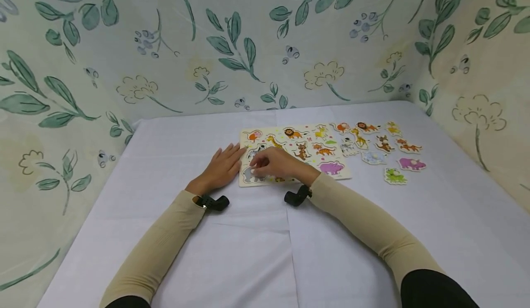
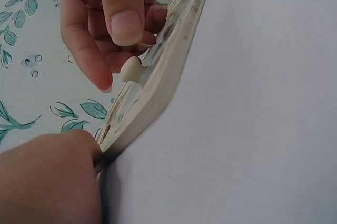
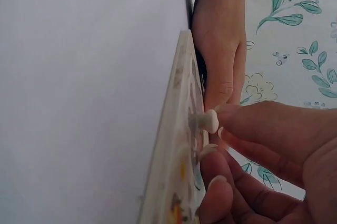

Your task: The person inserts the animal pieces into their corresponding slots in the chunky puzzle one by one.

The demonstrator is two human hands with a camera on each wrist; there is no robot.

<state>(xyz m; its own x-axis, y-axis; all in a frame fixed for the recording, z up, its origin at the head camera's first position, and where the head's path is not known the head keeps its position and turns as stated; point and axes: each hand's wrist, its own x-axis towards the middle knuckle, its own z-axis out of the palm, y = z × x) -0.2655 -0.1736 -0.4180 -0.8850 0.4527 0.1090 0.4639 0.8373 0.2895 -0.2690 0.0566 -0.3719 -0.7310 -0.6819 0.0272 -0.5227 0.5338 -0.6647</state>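
A wooden puzzle board (image 1: 281, 135) with animal pictures lies on the table. My left hand (image 1: 221, 166) lies flat, fingers stretched out, at the board's left edge. Over the board's lower left reaches my right hand (image 1: 278, 161), its fingers bent around a pale knob (image 2: 131, 69) above the grey elephant (image 1: 249, 175). In the left wrist view the knob's top shows, with the thumb (image 2: 126, 18) apart from it. From the right wrist the thumb tip appears close beside the knob. The hand covers part of the board's lower row.
Several loose animal pieces lie right of the board, among them a lion (image 1: 367, 127), a giraffe (image 1: 359, 138), a tiger (image 1: 408, 146), a purple hippo (image 1: 411, 164) and a green frog (image 1: 395, 176). A white cloth (image 1: 248, 252) covers the table; leaf-patterned curtains (image 1: 265, 45) hang behind.
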